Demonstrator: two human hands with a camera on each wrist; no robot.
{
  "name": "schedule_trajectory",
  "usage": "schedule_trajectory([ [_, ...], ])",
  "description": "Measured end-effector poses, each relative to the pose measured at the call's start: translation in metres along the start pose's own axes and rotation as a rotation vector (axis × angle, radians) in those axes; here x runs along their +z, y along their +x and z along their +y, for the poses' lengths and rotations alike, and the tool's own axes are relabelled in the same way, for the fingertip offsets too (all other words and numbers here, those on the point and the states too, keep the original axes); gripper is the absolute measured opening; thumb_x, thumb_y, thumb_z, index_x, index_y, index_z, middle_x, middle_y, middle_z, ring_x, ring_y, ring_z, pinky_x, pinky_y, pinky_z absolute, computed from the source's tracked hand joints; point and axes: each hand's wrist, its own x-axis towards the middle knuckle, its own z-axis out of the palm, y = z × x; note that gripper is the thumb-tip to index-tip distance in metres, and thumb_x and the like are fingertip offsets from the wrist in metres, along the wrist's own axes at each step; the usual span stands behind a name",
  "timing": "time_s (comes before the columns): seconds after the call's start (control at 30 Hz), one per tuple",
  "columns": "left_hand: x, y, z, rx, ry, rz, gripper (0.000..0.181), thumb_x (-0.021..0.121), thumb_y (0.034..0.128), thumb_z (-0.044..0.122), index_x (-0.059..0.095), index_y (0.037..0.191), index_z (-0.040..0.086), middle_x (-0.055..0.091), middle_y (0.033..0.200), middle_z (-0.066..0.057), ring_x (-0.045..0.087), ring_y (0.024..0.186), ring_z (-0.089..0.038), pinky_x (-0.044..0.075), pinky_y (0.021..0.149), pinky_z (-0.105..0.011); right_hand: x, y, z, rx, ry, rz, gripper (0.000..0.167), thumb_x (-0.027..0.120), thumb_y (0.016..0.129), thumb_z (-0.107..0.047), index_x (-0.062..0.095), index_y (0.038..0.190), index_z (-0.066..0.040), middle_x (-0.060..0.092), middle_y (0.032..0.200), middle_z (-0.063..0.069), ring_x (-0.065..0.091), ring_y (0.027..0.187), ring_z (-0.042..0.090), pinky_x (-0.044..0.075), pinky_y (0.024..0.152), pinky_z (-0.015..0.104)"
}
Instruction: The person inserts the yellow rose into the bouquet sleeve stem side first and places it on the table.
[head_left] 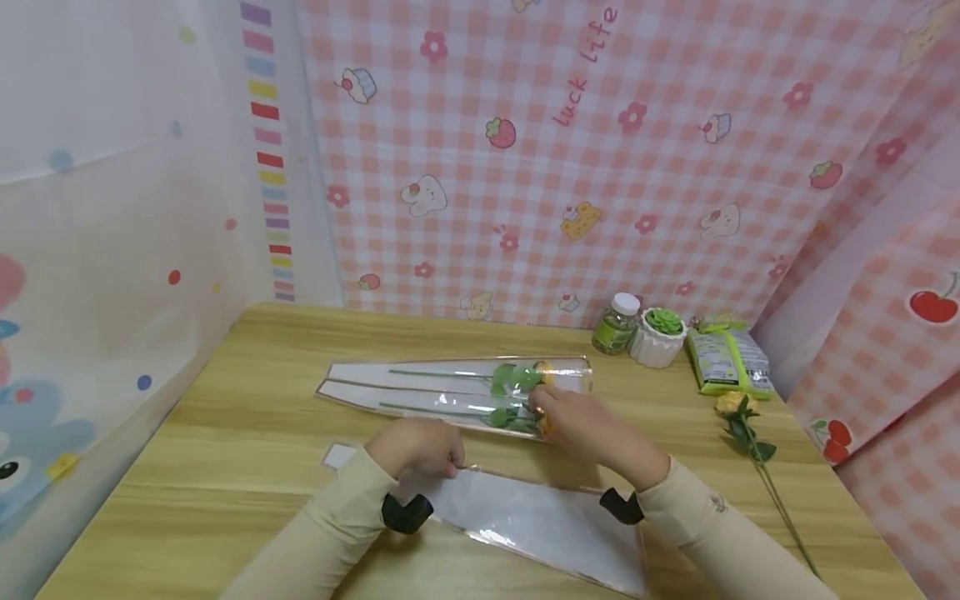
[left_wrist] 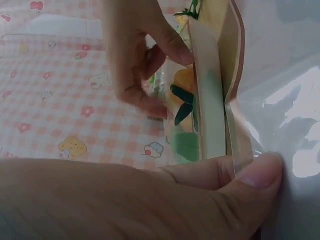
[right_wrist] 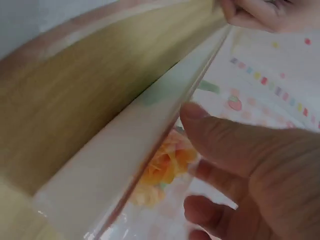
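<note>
My left hand [head_left: 422, 447] pinches the upper edge of a white-backed clear sleeve [head_left: 536, 517] lying at the front; the left wrist view shows the thumb and a finger of this hand [left_wrist: 200, 195] on the sleeve's edge [left_wrist: 295, 105]. Behind it lie two long sleeves, each with an orange rose inside, the farther [head_left: 450, 371] beside the nearer [head_left: 442, 404]. Over their flower end is my right hand [head_left: 588, 427]. In the right wrist view its thumb touches or nearly touches a sleeve edge, its other fingers apart and loosely bent, beside an orange rose [right_wrist: 167, 162].
A loose yellow rose [head_left: 738, 406] with a long stem lies on the right of the wooden table [head_left: 247, 400]. At the back right stand a white-lidded jar [head_left: 617, 325] and a potted succulent [head_left: 657, 340], beside a green and grey packet [head_left: 729, 362]. Patterned cloth hangs behind.
</note>
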Motion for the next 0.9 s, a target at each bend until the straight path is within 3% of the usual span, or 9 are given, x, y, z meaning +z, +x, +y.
schedule_trajectory([
  [0.1, -0.001, -0.001, 0.000, -0.009, 0.014, 0.018, 0.032, 0.070, 0.0942, 0.012, 0.054, 0.067, 0.014, 0.045, 0.071, 0.005, 0.038, 0.066, -0.009, 0.033, 0.063, -0.024, 0.003, 0.010, 0.000, 0.040, -0.144, 0.037, 0.071, 0.088, 0.079, -0.022, 0.056, 0.143, -0.014, 0.057, 0.137, 0.013, 0.059, 0.113, 0.032, 0.054, 0.084, 0.051],
  [0.23, 0.000, -0.001, 0.000, -0.007, 0.002, 0.018, 0.031, 0.070, 0.0934, 0.011, 0.055, 0.067, 0.013, 0.045, 0.071, 0.004, 0.038, 0.066, -0.010, 0.034, 0.062, -0.024, 0.002, 0.021, 0.000, 0.067, -0.219, -0.061, 0.082, 0.088, 0.080, -0.032, 0.050, 0.152, -0.023, 0.035, 0.159, 0.019, 0.040, 0.137, 0.044, 0.044, 0.097, 0.065],
  [0.37, 0.000, -0.001, 0.001, -0.005, -0.008, 0.023, 0.030, 0.071, 0.0924, 0.010, 0.055, 0.067, 0.013, 0.045, 0.071, 0.005, 0.037, 0.066, -0.009, 0.033, 0.062, -0.023, -0.002, 0.035, 0.006, 0.114, -0.085, -0.231, 0.077, 0.081, 0.088, -0.027, 0.043, 0.156, -0.025, 0.022, 0.165, 0.021, 0.022, 0.146, 0.053, 0.030, 0.103, 0.078],
  [0.43, 0.000, -0.002, 0.001, -0.001, -0.018, 0.029, 0.034, 0.071, 0.0924, 0.009, 0.051, 0.064, 0.013, 0.042, 0.068, 0.004, 0.035, 0.064, -0.009, 0.031, 0.059, -0.022, -0.003, 0.042, 0.012, 0.129, -0.011, -0.283, 0.073, 0.076, 0.092, -0.021, 0.042, 0.156, -0.023, 0.021, 0.165, 0.024, 0.020, 0.145, 0.057, 0.034, 0.103, 0.075],
  [0.57, 0.000, -0.002, 0.002, 0.003, -0.017, 0.052, 0.041, 0.071, 0.0917, 0.007, 0.045, 0.061, 0.015, 0.037, 0.064, 0.004, 0.033, 0.061, -0.008, 0.027, 0.056, -0.021, -0.001, 0.053, 0.032, 0.124, 0.039, -0.297, 0.068, 0.074, 0.093, -0.014, 0.044, 0.154, -0.018, 0.023, 0.162, 0.029, 0.022, 0.141, 0.062, 0.054, 0.087, 0.058],
  [0.63, 0.000, -0.002, 0.002, -0.005, -0.023, 0.055, 0.041, 0.071, 0.0918, 0.007, 0.045, 0.061, 0.015, 0.038, 0.065, 0.004, 0.034, 0.061, -0.008, 0.027, 0.056, -0.021, 0.000, 0.058, 0.043, 0.123, 0.036, -0.288, 0.067, 0.073, 0.094, -0.012, 0.045, 0.154, -0.016, 0.023, 0.162, 0.030, 0.023, 0.141, 0.062, 0.057, 0.078, 0.051],
  [0.73, 0.000, -0.002, 0.003, -0.017, -0.011, 0.049, 0.042, 0.071, 0.0921, 0.008, 0.045, 0.061, 0.015, 0.038, 0.065, 0.004, 0.035, 0.063, -0.009, 0.028, 0.057, -0.022, 0.000, 0.067, 0.057, 0.127, 0.041, -0.293, 0.066, 0.070, 0.096, -0.013, 0.042, 0.156, -0.015, 0.021, 0.162, 0.030, 0.018, 0.143, 0.060, 0.054, 0.086, 0.059],
  [0.9, 0.000, -0.002, 0.002, -0.043, 0.000, 0.043, 0.042, 0.071, 0.0919, 0.008, 0.045, 0.060, 0.015, 0.039, 0.066, 0.003, 0.036, 0.064, -0.011, 0.029, 0.058, -0.023, 0.002, 0.084, 0.074, 0.099, 0.084, -0.272, 0.064, 0.068, 0.097, -0.010, 0.041, 0.155, -0.010, 0.020, 0.162, 0.031, 0.014, 0.145, 0.059, 0.039, 0.103, 0.070],
])
